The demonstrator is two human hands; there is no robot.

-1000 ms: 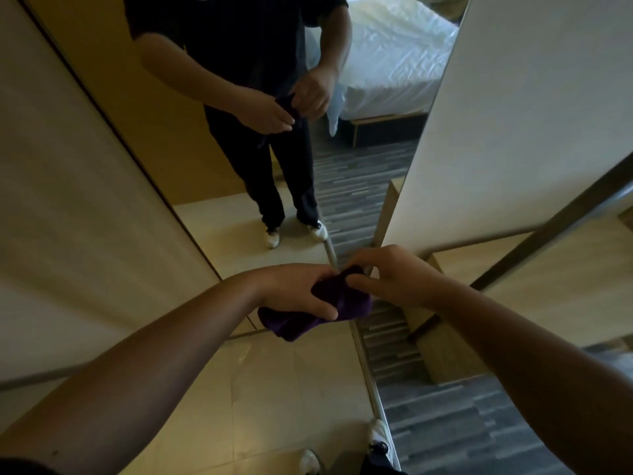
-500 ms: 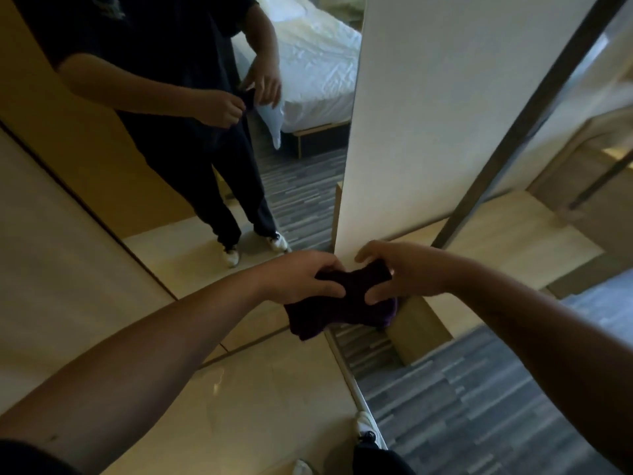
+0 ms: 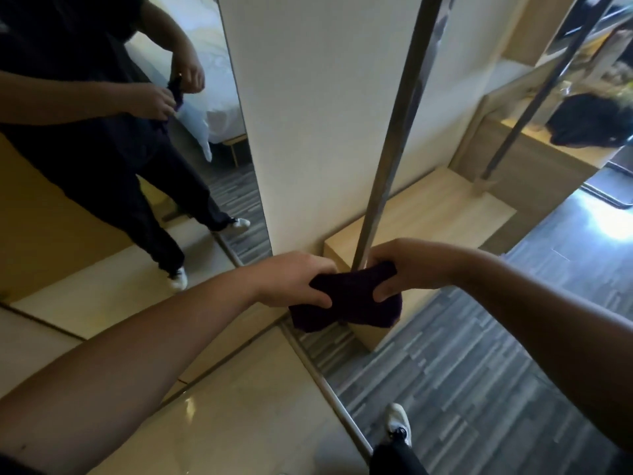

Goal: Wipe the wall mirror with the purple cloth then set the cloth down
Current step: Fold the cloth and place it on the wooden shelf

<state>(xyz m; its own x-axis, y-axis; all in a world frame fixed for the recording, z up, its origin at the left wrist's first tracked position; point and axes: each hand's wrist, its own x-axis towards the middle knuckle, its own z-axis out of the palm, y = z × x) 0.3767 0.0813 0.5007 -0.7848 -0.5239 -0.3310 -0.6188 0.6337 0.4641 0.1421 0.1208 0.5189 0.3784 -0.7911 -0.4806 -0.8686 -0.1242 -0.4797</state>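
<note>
The purple cloth [image 3: 346,299] is bunched up between both hands in the middle of the view. My left hand [image 3: 291,279] grips its left end and my right hand [image 3: 407,265] pinches its right end. The tall wall mirror [image 3: 113,186] fills the left side, away from the cloth. It reflects a person in dark clothes holding the cloth, with a white bed behind.
A white wall panel [image 3: 308,114] stands right of the mirror. A slanted metal pole [image 3: 394,132] rises from a low wooden bench [image 3: 438,214]. A dark bag [image 3: 589,121] lies on a wooden ledge at far right. Grey striped floor lies below, with my shoe [image 3: 397,423].
The view has swung to the right, so the mirror has slid left and the bench and pole have come into view. Both hands still hold the cloth, now stretched slightly wider.
</note>
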